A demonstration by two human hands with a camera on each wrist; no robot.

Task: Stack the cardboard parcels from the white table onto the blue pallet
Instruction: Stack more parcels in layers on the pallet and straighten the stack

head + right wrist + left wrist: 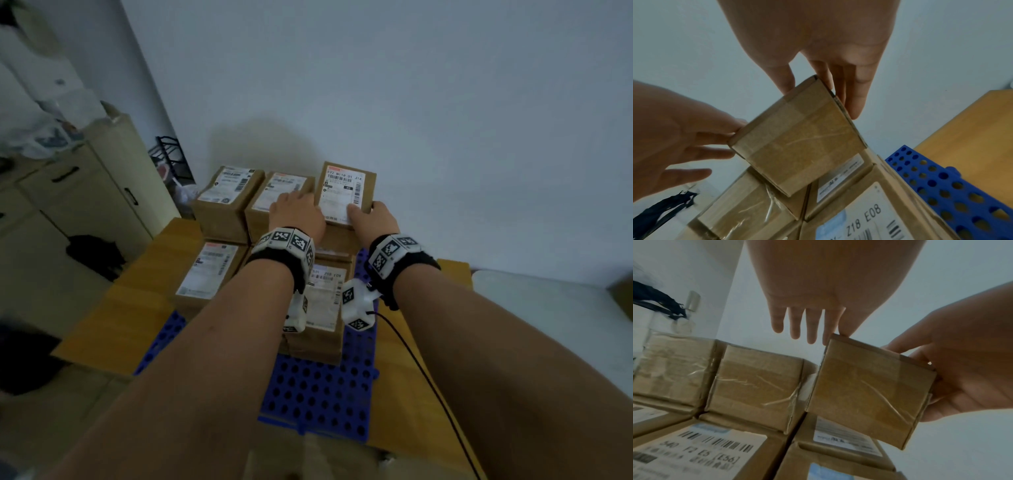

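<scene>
Item in hand: one cardboard parcel (346, 192), label side up, tilted, at the far right of the upper back row on the stack; I cannot tell whether its underside has fully settled on the parcel below. My right hand (371, 219) grips its near right corner, thumb on the label and fingers (856, 97) down the right side. My left hand (298, 214) is flat with straight fingers (810, 327), edge of the hand against the parcel's left side, the rest reaching over the neighbouring middle parcel (279, 202). Upper back row, continued: left parcel (227, 198), just beside the middle one, label up. Lower level, near side: labelled parcel at left (205, 274) and another at centre (325, 301), partly hidden by my wrists. Base: blue pallet (318, 394), perforated, its near part bare, lying on flattened cardboard sheets (116, 308). Surroundings: cream cabinet (85, 198) at left, pale wall (445, 120) behind the stack, and the white desk (548, 308) edge at far right.
</scene>
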